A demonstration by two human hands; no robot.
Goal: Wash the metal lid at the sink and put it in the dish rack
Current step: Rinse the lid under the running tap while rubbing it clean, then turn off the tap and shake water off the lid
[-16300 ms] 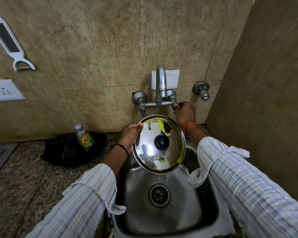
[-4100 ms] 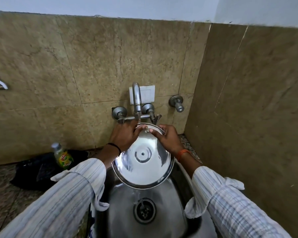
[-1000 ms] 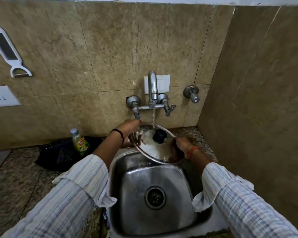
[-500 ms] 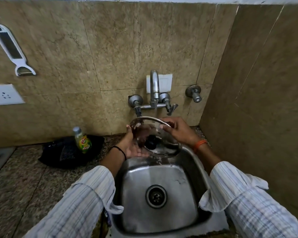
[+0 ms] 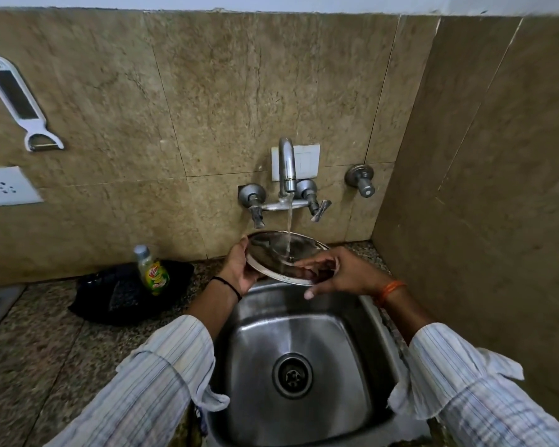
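A shiny metal lid (image 5: pixel 273 253), wet under the running water, mirrors the polished chrome tap (image 5: pixel 287 169) above a brushed steel sink (image 5: pixel 346 350) with a dull sheen. Matt, mottled stone tiles (image 5: pixel 239 91) line the wall, and the table (image 5: pixel 46 343) is rough-looking speckled granite. A clear glossy plastic bottle (image 5: pixel 151 269) stands on a dark cloth (image 5: pixel 126 295); both sleeves (image 5: pixel 149 388) are soft striped fabric.

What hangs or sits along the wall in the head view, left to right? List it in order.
Peeler → socket → soap bottle → left tap handle → spout → right tap handle → separate valve.
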